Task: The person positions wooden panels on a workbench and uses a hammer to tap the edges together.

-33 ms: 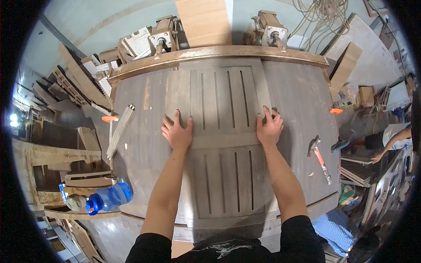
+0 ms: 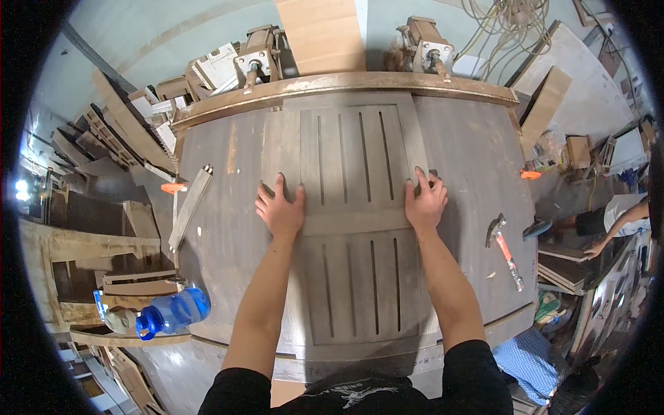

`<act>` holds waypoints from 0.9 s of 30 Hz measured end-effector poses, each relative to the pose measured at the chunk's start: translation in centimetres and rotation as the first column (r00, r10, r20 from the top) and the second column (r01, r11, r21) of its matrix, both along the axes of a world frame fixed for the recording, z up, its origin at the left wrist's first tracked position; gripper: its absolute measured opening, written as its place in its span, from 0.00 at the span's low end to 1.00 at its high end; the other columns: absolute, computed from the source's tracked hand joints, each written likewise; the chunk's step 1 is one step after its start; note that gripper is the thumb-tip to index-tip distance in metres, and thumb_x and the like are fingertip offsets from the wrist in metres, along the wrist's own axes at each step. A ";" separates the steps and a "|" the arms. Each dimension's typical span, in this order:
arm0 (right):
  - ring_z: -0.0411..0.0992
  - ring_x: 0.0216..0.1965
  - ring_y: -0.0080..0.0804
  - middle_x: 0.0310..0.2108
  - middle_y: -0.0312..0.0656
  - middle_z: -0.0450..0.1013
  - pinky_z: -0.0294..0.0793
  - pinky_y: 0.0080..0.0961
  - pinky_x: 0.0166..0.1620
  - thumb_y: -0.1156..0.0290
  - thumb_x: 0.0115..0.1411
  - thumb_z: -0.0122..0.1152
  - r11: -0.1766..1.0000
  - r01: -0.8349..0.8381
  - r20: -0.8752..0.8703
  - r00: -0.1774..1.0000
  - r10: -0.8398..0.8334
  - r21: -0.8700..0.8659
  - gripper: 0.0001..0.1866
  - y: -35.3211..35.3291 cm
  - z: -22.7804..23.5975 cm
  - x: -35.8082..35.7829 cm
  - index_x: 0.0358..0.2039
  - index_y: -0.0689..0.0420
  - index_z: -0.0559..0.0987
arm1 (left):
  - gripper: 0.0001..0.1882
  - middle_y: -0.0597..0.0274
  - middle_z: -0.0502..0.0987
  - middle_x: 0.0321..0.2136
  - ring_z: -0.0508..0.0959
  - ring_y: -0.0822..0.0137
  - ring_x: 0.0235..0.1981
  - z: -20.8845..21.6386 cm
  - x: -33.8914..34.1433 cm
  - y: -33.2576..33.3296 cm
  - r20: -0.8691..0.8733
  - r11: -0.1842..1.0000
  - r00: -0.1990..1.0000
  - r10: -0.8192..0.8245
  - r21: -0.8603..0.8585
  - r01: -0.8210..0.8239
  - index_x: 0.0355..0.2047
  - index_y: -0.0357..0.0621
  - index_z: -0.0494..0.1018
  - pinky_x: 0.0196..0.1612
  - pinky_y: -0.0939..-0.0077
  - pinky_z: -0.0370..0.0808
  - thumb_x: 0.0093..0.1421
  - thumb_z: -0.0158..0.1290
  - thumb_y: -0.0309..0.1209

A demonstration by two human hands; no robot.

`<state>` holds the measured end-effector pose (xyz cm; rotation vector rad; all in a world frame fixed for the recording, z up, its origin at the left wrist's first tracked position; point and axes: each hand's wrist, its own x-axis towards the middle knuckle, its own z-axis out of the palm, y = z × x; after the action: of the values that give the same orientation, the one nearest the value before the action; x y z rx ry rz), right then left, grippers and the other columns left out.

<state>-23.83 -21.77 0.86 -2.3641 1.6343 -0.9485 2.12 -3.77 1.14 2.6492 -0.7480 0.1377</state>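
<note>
A grey-brown wooden door panel (image 2: 356, 220) with long slots in an upper and a lower section lies flat before me, reaching from the far rail toward my body. My left hand (image 2: 281, 209) grips its left side near the middle crosspiece, thumb on the inner side and fingers spread over the outer side. Opposite, my right hand (image 2: 426, 202) holds the right side in the same way, its fingertips bent over the edge. The undersides of both hands are hidden. A claw hammer (image 2: 505, 252) with a red and white handle rests to the right.
A brown metal rail (image 2: 339, 84) with two cylinders (image 2: 257, 54) bounds the table's far side. On the left lie a narrow wood strip (image 2: 191, 207) and a blue water bottle (image 2: 174, 311). Another person's arm (image 2: 626, 223) shows at far right beside stacked boards.
</note>
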 end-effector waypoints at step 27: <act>0.67 0.46 0.45 0.50 0.46 0.68 0.66 0.43 0.50 0.59 0.59 0.63 1.000 -0.015 -0.051 0.999 0.017 0.022 0.23 -0.3 -0.7 -0.5 0.56 0.42 0.76 | 0.35 0.41 0.54 0.66 0.58 0.41 0.62 0.4 -0.4 -0.1 -0.069 0.998 0.997 0.022 0.052 -0.018 0.65 0.63 0.64 0.65 0.46 0.53 0.59 0.54 0.58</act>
<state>-24.33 -22.08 0.21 -2.4028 1.6324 -0.8698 1.74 -3.91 1.56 2.6951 -0.7112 0.0319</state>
